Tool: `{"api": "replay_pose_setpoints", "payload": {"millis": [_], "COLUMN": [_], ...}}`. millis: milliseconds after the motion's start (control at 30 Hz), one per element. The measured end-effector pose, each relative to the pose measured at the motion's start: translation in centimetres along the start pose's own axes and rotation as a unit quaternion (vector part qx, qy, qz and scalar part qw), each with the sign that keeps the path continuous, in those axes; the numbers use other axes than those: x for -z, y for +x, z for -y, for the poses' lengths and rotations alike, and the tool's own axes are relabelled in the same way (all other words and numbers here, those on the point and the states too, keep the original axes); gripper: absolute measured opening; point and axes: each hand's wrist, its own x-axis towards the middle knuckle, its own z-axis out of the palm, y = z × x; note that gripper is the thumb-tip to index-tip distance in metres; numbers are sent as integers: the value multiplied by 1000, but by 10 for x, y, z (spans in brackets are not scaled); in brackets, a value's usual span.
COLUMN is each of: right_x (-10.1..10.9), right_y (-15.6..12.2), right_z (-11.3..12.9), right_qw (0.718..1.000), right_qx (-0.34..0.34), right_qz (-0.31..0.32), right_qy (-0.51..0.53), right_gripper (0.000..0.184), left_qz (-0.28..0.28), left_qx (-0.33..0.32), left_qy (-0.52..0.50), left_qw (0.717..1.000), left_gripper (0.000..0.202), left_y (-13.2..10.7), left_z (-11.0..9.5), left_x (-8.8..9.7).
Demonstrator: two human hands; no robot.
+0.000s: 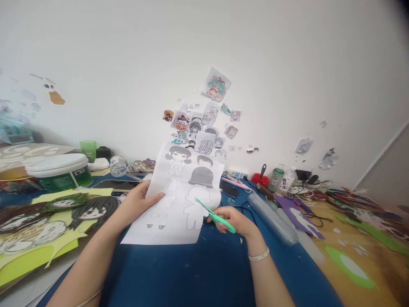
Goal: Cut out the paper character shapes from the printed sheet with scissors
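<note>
My left hand (138,201) grips the left edge of a white printed sheet (174,200), thumb on top, holding it tilted up off the blue table (198,268). The sheet shows grey cartoon doll parts: heads, hair and a body outline. My right hand (234,221) is closed on the handles of green scissors (213,214). Their blades point up-left onto the sheet's right side, by the body outline. A silver bracelet sits on my right wrist.
Cut foam cartoon faces on yellow sheets (41,230) lie at left, behind them a white-lidded tub (59,170). A clear plastic roll (271,217), bottles (276,178) and scraps crowd the right. Cartoon stickers (204,123) cover the wall behind.
</note>
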Motion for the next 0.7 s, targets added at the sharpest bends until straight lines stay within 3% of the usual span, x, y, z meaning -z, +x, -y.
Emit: {"api": "replay_pose_setpoints", "payload": {"millis": [433, 700], "right_x": [-1, -2], "right_y": [-1, 0], "right_z": [2, 3], "right_qw": [1000, 1000], "right_qx": [-1, 3], "right_qz": [-2, 1], "right_qy": [-6, -18], "right_gripper": [25, 25], "left_qz": [15, -13], "left_qx": [-17, -24], "left_qy": [-1, -5], "left_qw": [1000, 1000], "left_gripper": [55, 55], "left_y": [-3, -2], "left_z": [-5, -1], "left_x": [-5, -6]}}
